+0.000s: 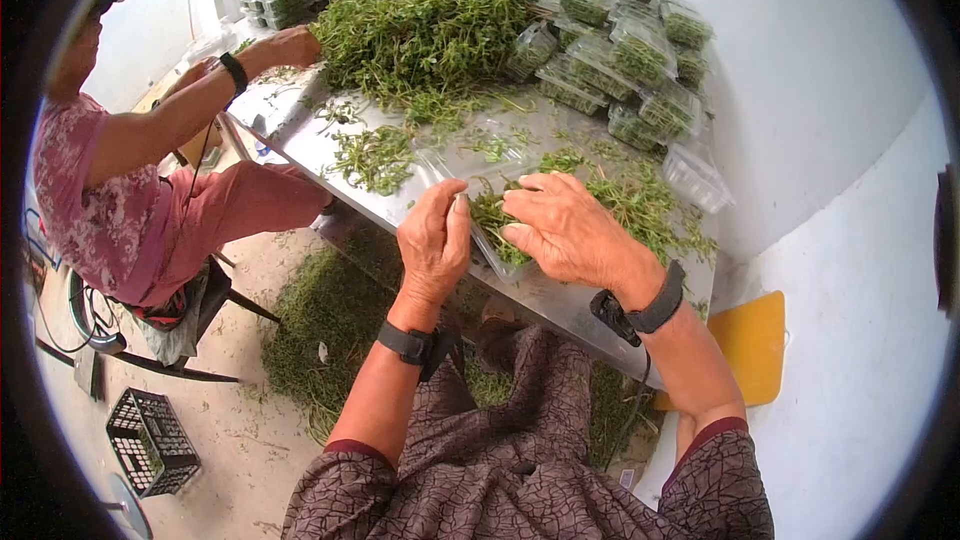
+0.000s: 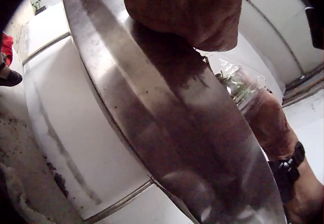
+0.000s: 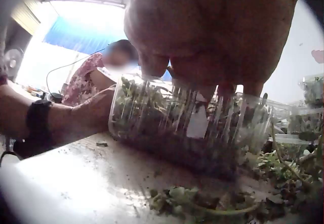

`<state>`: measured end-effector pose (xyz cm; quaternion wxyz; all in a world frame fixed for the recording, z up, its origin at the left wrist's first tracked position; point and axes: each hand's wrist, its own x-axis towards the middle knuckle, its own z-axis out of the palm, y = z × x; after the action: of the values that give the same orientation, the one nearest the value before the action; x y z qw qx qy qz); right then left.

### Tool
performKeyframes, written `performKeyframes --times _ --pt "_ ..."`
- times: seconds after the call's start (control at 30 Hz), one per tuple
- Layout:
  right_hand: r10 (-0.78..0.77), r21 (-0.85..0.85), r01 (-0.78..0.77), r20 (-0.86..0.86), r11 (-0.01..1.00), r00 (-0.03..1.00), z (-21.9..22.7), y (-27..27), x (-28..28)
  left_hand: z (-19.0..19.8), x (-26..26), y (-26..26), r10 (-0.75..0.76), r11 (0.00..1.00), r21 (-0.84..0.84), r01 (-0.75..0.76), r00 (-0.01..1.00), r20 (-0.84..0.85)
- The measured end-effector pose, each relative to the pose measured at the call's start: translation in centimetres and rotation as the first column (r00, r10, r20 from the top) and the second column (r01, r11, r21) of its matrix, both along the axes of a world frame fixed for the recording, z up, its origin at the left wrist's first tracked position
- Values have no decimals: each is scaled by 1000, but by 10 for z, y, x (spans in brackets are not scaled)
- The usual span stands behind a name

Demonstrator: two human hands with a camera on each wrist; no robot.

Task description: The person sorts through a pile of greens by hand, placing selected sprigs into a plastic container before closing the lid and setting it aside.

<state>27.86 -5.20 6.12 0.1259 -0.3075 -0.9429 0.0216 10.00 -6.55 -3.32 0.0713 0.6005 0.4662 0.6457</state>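
Observation:
A clear plastic box (image 3: 197, 125) of leafy green sprigs stands at the table's near edge, its lid swung back on the far side. At its left end my left hand (image 1: 435, 240) grips the wall, thumb upright along it. From above, my right hand (image 1: 570, 230) reaches into the box, fingers pointing down and pressing on the sprigs (image 1: 490, 210). The right wrist view shows those fingertips below the rim, among the greens. In the left wrist view, my left hand (image 2: 187, 11) fills the top and hides most of the box.
Loose sprigs (image 1: 640, 200) lie right of the box, and a tall heap of greens (image 1: 425, 20) rises behind. Filled boxes (image 1: 620, 50) are stacked at the back right near an empty one (image 1: 697, 177). Another person (image 1: 130, 170) sits at left. More greens cover the floor (image 1: 320, 340).

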Motion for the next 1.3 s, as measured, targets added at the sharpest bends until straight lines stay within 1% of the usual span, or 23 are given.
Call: performKeyframes --times 0.07,0.1,0.17,0.2,0.27,0.3,0.37,0.5,0.57,0.7,0.77,0.9,0.97,1.0,1.07,1.2,1.3 --pt "38 -10 -39 -53 999 998 -2 3 1 2 0 -2 -16 999 -49 17 1000 20" --pt "39 -12 -40 -53 999 998 -1 3 2 1 -1 -2 -14 999 -51 15 1000 21" --pt "30 72 -22 -116 997 993 2 3 2 -2 -1 -1 -16 998 -55 16 1000 14" --pt "33 70 -25 -116 997 993 2 3 1 -3 -2 0 -12 998 -57 13 1000 14" --pt "45 134 -3 -315 991 948 3 3 0 -3 -1 1 4 1000 -26 -4 1000 -8" --pt "45 134 -2 -316 991 948 4 4 -1 -3 -1 1 3 1000 -26 -3 1000 -9" --pt "32 148 6 -252 989 967 6 6 -6 -2 -1 1 0 999 -34 0 1000 -4" --pt "-6 168 40 -198 985 980 -3 11 -16 -1 -1 -1 3 999 -39 -3 1000 -4" --pt "-7 225 43 -159 973 987 -10 13 -18 -1 -1 -1 -7 999 -34 7 1000 3" --pt "20 230 30 -215 973 977 -12 7 -18 -2 -1 1 5 1000 19 -5 1000 -7" --pt "-6 89 15 -100 996 995 -1 -1 -16 -1 -1 1 4 1000 18 -4 1000 -9" --pt "34 27 -32 -100 999 994 -1 -2 -13 0 2 1 12 999 44 -12 1000 6" --pt "53 84 -46 -88 995 995 -4 2 -11 2 3 0 -12 997 76 9 999 41" --pt "54 83 -47 -91 995 994 -5 3 -12 3 1 -1 -11 997 76 8 999 38" --pt "99 136 -81 -129 987 987 -5 4 -11 4 -4 -4 -63 995 -84 59 997 -40" --pt "84 151 -69 -99 986 992 -4 4 -12 6 -1 -6 -78 995 -65 76 997 -16" --pt "102 169 -88 -73 982 992 -1 3 -10 5 -1 -4 -88 996 -28 87 996 -6"
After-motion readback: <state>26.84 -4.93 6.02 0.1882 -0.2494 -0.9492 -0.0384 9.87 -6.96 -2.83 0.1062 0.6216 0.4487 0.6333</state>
